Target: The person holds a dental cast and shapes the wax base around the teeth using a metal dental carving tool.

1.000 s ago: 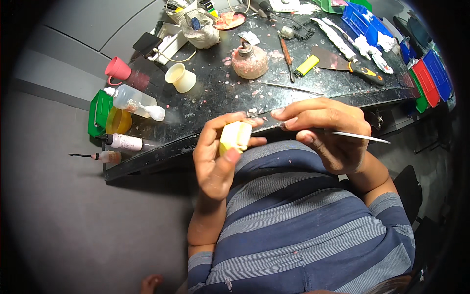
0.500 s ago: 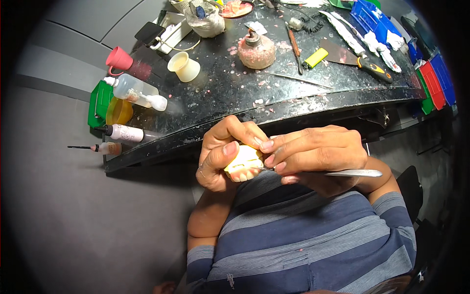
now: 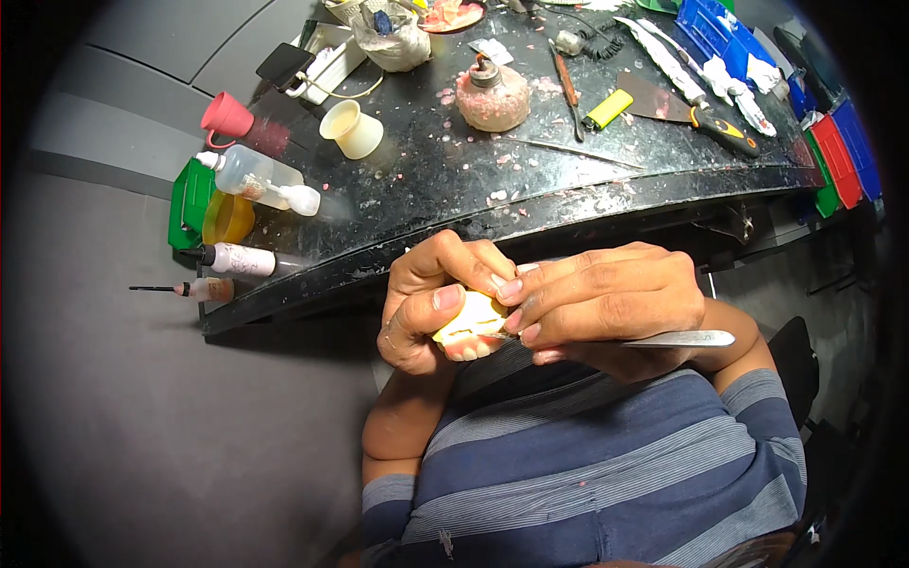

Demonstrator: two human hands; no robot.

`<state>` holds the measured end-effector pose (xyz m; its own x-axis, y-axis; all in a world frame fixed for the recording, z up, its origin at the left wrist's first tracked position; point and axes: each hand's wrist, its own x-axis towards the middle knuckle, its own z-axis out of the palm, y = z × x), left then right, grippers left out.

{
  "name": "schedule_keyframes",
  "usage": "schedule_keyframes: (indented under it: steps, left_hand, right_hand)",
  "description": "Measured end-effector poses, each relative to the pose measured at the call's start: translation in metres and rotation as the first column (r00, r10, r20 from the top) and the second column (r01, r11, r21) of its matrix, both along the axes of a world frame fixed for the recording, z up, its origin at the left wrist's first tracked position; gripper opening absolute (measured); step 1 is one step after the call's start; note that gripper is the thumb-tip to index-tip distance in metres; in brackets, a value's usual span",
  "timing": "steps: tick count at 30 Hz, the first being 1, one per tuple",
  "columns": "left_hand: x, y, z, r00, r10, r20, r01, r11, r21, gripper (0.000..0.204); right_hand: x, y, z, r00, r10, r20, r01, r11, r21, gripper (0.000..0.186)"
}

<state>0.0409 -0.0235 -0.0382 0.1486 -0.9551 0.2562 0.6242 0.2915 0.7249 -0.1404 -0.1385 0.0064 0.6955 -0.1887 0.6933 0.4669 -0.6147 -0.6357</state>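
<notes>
Pinched between the thumb and fingers of my left hand point(image 3: 424, 298) is a dental model point(image 3: 471, 320), pale yellow plaster with pink wax and a row of white teeth along its lower edge. My right hand point(image 3: 615, 301) is closed round a metal wax carving tool point(image 3: 684, 339), whose flat silver end sticks out to the right. The tool's working tip meets the model near the pink wax just above the teeth; the fingers partly cover it. Fingertips of both hands touch at the model's upper right. Both hands are in front of the bench edge, over my lap.
On the dark bench point(image 3: 398, 204) stand a wax-spattered spirit burner point(image 3: 492, 99), a cream cup point(image 3: 351, 131) and a pink cup point(image 3: 227, 115). A yellow lighter point(image 3: 609, 110), a scraper point(image 3: 691, 112) and a brown-handled tool point(image 3: 566, 80) lie farther right. Plastic bottles point(image 3: 258, 177) line the left edge.
The model tips slightly in my left hand, its teeth shifting a little lower. My right hand with the carving tool has moved slightly left along the wax.
</notes>
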Motion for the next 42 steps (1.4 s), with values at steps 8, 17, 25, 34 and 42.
schedule_keyframes:
  steps: [8, 17, 25, 34, 42]
  left_hand:
    - [-0.0031, -0.0044, -0.0027, 1.000, 0.017, 0.014, -0.017, 0.999, -0.038, 0.028]
    - [0.0005, -0.0017, -0.0012, 1.000, -0.007, 0.027, 0.008, 1.000, -0.030, 0.028]
    - [0.0003, -0.0012, -0.0009, 1.000, -0.022, 0.018, 0.023, 0.999, -0.025, 0.027]
    - [0.0019, -0.0017, -0.0019, 0.999, -0.037, 0.012, 0.037, 0.999, -0.010, 0.027]
    - [0.0014, -0.0009, -0.0008, 0.999, -0.050, -0.011, 0.050, 0.999, -0.003, 0.027]
  right_hand:
    - [-0.0013, -0.0004, -0.0007, 1.000, -0.007, 0.003, 0.007, 1.000, -0.008, 0.020]
    - [-0.0028, 0.0013, 0.0007, 1.000, -0.009, 0.012, 0.009, 1.000, 0.017, 0.020]
    - [-0.0025, 0.0009, 0.0001, 1.000, -0.006, 0.027, 0.007, 1.000, -0.011, 0.020]
    - [-0.0046, -0.0001, 0.0015, 1.000, 0.001, 0.010, -0.001, 1.000, -0.020, 0.020]
    - [-0.0049, 0.0012, 0.0002, 1.000, 0.013, 0.017, -0.013, 1.000, 0.001, 0.019]
